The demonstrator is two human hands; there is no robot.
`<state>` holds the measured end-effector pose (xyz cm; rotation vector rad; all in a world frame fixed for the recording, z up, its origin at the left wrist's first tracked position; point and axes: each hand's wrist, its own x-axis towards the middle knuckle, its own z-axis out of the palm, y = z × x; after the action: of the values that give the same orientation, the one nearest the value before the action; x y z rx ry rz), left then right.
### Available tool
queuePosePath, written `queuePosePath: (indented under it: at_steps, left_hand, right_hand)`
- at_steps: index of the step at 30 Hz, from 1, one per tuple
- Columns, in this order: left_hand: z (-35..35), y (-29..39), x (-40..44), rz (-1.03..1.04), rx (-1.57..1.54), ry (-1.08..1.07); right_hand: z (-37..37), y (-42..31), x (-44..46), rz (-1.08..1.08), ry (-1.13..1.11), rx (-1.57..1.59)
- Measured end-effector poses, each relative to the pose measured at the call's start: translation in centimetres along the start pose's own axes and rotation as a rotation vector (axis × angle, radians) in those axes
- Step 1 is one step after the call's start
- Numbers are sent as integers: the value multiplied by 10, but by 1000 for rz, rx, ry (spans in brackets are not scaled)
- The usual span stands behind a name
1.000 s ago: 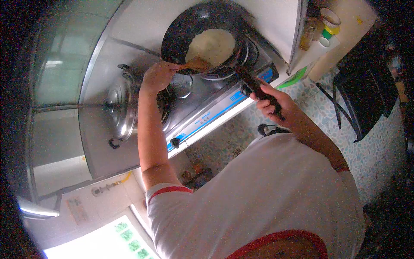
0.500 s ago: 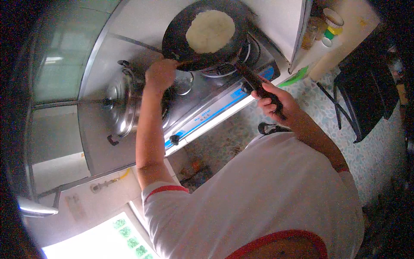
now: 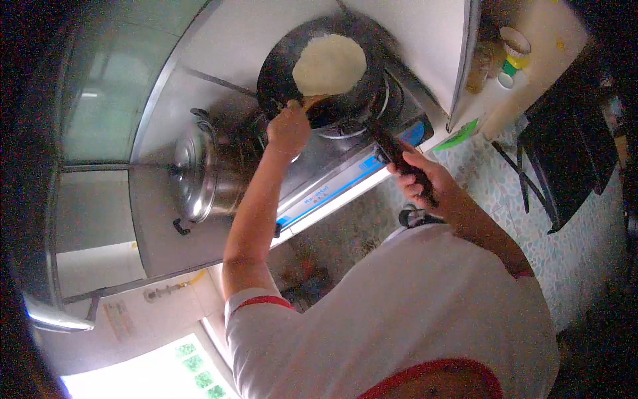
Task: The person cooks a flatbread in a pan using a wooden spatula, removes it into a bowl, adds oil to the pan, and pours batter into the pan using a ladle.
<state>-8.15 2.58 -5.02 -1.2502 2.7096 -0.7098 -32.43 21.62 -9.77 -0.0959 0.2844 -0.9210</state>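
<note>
A dark wok sits over the right part of the gas stove. Inside it lies a pale, roughly round flat pancake. My left hand is closed around a brown spatula at the wok's near left edge. The spatula's tip meets the lower edge of the pancake, though the exact contact is unclear. The wok's dark handle points toward me, with my right hand wrapped round it.
A lidded steel pot stands left of my left arm. Jars and a cup are on a shelf at the upper right. Beyond my right arm, a black folding item stands on the patterned floor.
The spatula was under or over the pancake's near edge, then lower in the wok; my left hand has since moved right with it. The pancake shifted up the wok and now shows whole.
</note>
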Motion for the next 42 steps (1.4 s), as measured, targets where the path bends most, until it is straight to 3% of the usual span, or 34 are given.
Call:
queuePosePath:
  at_steps: [1,2,4,5,6,8,12,13,18,21,24,27,30,33,36,39,42]
  left_hand:
    - [7,0,11,102,23,147]
    - [12,6,30,-113,-132,-13]
    - [88,-10,71,-245,-253,20]
    - [93,-12,78,-328,-307,35]
    - [96,-13,85,-410,-362,54]
    - [33,-3,76,-616,-454,81]
    - [-56,-28,49,-572,-263,202]
    - [-61,-38,42,-336,40,379]
    - [-71,-23,28,-229,127,168]
    - [-33,-35,13,-146,90,102]
    - [-33,-38,-1,176,193,192]
    - [-28,-24,-10,-10,-553,-4]
    - [-14,-2,-10,155,-343,-66]
    - [-4,5,-6,146,-337,-40]
    - [-24,2,5,81,-114,-305]
    - [-19,-29,-6,82,-462,121]
    - [-7,-32,-18,-20,-521,-110]
  right_hand:
    - [2,0,2,-41,10,1]
    - [5,3,3,-81,22,5]
    - [10,5,1,-110,45,2]
    - [11,4,1,-106,68,19]
    - [12,4,1,-101,91,35]
    - [11,4,1,-101,78,67]
    - [14,4,-2,-91,91,-4]
    - [20,4,-2,-96,126,9]
    - [4,2,1,-51,17,-72]
    - [28,0,-3,-120,143,112]
    - [5,-3,-1,25,-50,113]
    - [9,0,1,-71,11,169]
    - [19,-1,-4,-74,85,129]
    - [11,0,-2,-79,49,50]
    - [14,0,-1,-68,74,110]
    - [13,-1,-2,-68,84,78]
    - [15,0,-2,-74,57,122]
